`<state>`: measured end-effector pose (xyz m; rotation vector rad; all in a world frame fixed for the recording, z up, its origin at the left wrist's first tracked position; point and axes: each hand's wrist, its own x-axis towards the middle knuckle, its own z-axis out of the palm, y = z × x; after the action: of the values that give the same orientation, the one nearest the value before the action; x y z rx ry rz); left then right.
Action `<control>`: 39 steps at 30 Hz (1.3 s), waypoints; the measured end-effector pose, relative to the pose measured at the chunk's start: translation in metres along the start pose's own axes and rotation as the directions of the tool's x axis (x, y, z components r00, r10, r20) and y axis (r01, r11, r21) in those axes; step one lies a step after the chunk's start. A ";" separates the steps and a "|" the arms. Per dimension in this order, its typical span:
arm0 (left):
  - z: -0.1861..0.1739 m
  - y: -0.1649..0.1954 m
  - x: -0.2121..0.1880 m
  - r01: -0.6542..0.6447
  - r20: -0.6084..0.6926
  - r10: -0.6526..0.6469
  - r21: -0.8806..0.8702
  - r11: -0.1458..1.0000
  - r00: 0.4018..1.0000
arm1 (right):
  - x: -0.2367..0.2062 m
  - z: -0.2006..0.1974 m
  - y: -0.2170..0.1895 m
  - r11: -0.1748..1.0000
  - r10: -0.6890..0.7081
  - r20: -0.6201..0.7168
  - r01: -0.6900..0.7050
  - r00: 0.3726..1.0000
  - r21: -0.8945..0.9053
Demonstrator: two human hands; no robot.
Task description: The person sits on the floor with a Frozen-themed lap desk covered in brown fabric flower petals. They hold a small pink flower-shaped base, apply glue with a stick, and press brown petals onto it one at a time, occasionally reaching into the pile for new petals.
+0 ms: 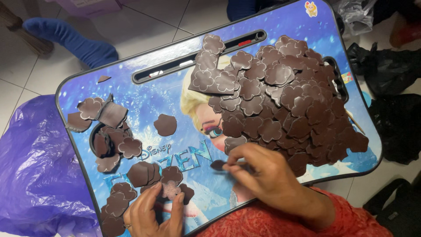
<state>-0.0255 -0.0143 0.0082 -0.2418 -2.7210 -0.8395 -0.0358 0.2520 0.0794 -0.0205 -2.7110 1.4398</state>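
A brown flower-shaped cutout [170, 189] lies near the front edge of the bench [144, 98], and the left hand [154, 213] has its grip closed on it, fingertips pressing on its pale centre. The right hand [269, 173] holds a small dark scrap [218, 165] pinched between thumb and fingers, its grip clamped on that piece just above the bench surface. Around the left hand sit loose brown cutouts [131, 175], some overlapping, running down to the front left corner. Farther left a second cluster [107, 131] covers a round cup recess, and a single piece [165, 124] lies alone with bare surface all around it. The right half of the bench carries a large heap of brown flower shapes [285, 101] that spreads almost to the right edge and its handle cutout. A long dark slot [197, 57] runs along the far edge. The bench top is blue with a cartoon print and a small sticker [311, 8] in the far right corner. A purple plastic bag [35, 166] lies on the tiled floor [144, 22] at the left, black bags [390, 70] at the right.
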 end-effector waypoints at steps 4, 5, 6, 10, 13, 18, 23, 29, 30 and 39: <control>0.002 -0.004 -0.002 -0.007 -0.004 0.007 0.017 1.000 1.000 | -0.005 -0.041 0.015 0.964 0.235 -0.264 -0.258 0.935 -0.055; 0.002 -0.005 -0.002 -0.008 0.009 0.008 0.018 1.000 1.000 | -0.007 -0.051 0.019 0.961 0.235 -0.367 -0.272 0.900 -0.053; 0.001 -0.005 -0.003 -0.007 0.023 0.007 0.023 1.000 1.000 | -0.008 -0.059 0.023 0.966 0.229 -0.425 -0.257 0.876 -0.009; 0.004 -0.010 0.000 -0.047 0.015 0.047 -0.001 0.999 0.999 | -0.006 -0.082 0.039 0.955 0.268 -0.577 -0.290 0.772 0.056; 0.008 -0.012 0.003 -0.094 -0.007 0.094 -0.018 0.995 0.996 | -0.002 -0.083 0.044 0.936 0.250 -0.596 -0.348 0.763 -0.054; 0.007 -0.005 0.007 -0.157 -0.030 0.158 0.017 0.987 0.987 | 0.003 -0.079 0.033 0.903 0.085 -0.606 -0.319 0.791 -0.289; 0.000 0.019 0.017 -0.278 -0.065 0.277 -0.009 0.960 0.959 | -0.009 -0.062 0.003 0.900 -0.035 -0.542 -0.210 0.840 -0.383; -0.008 0.042 0.035 -0.450 -0.036 0.451 -0.192 0.872 0.892 | -0.015 -0.008 0.002 0.971 -0.231 0.150 0.237 0.961 -0.027; -0.009 0.044 0.037 -0.456 -0.029 0.459 -0.186 0.870 0.888 | -0.015 0.003 0.004 0.972 -0.236 0.209 0.235 0.949 0.028; -0.025 0.041 0.049 -0.331 0.048 0.368 -0.343 0.879 0.928 | -0.013 0.040 0.052 0.948 0.269 0.373 -0.313 0.888 0.061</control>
<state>-0.0563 0.0086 0.0653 -0.8495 -2.4983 -1.1913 -0.0272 0.2477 0.0133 -0.1834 -3.0069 1.8538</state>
